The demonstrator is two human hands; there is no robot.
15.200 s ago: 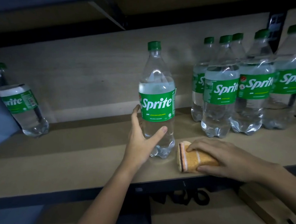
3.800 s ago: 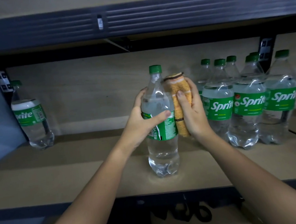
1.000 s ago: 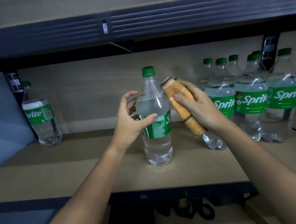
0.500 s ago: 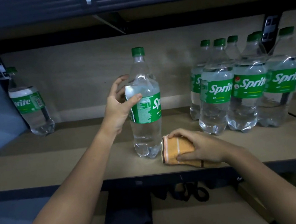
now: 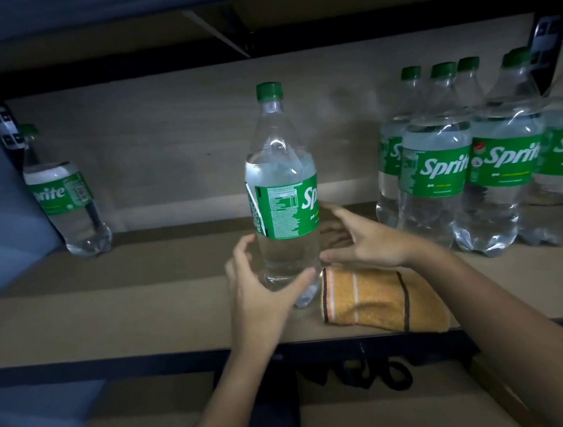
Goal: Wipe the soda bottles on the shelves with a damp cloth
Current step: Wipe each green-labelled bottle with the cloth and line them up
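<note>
Fingers (image 5: pixel 242 251) of both hands curl around Sprite bottle (image 5: pixel 281 192), lower body; contact apparently light. Full, heavy, slippery; orange cloth (image 5: pixel 377 297) lies just beside, released.

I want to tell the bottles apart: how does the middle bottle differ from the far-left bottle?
The middle bottle stands upright near the front edge, both hands around its lower part; the left bottle leans at the back, untouched. The middle one's label shows small print, the left one's the Sprite logo. Both are clear with green caps.
</note>
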